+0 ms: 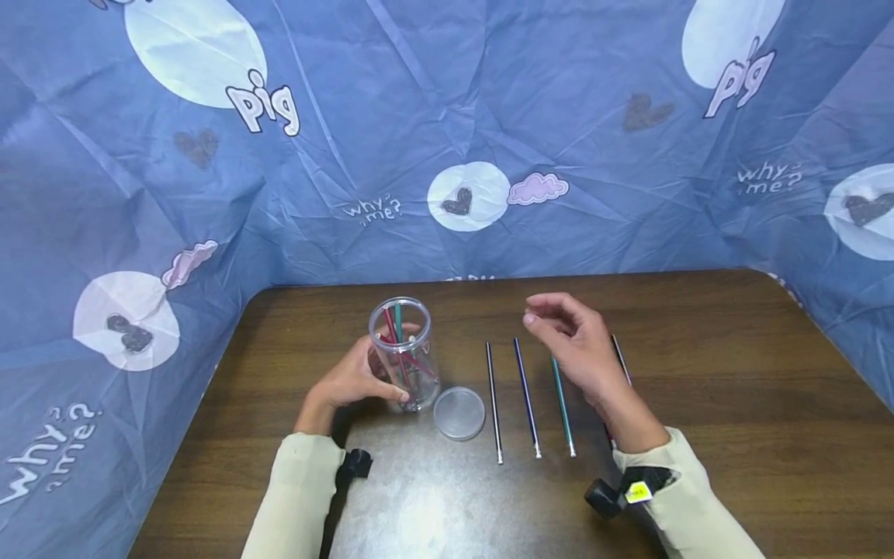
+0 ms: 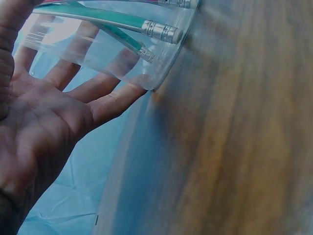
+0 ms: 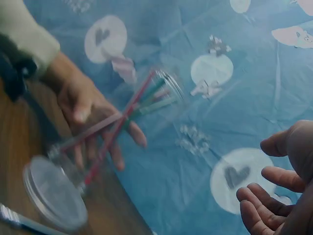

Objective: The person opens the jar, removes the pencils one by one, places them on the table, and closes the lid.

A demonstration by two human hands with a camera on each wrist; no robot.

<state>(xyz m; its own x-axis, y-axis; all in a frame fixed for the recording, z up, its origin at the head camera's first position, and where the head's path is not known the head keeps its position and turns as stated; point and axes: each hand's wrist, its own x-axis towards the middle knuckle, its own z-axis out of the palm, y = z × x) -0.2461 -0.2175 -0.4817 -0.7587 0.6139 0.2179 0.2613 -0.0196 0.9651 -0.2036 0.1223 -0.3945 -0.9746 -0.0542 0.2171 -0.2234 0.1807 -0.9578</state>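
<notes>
My left hand [image 1: 356, 376] grips a clear plastic jar [image 1: 428, 365] with an open top, fingers behind it and thumb on the near side. Several red and green pencils [image 2: 107, 19] lean inside the jar; the left wrist view shows white erasers and silver ferrules at its base. To the jar's right lies a clear round lid [image 1: 459, 414]. My right hand [image 1: 576, 341], holding nothing, is raised over the pencils with its fingers loosely bent. Below it lie a green pencil [image 1: 562, 407] and, partly hidden by the forearm, a dark one [image 1: 620, 357].
A black pencil [image 1: 493, 404] and a blue pencil [image 1: 527, 396] lie between the lid and the green pencil, roughly parallel. Everything stands on a brown wooden table [image 1: 733, 349]. Blue printed cloth [image 1: 391, 116] hangs behind the table's far edge and at both sides.
</notes>
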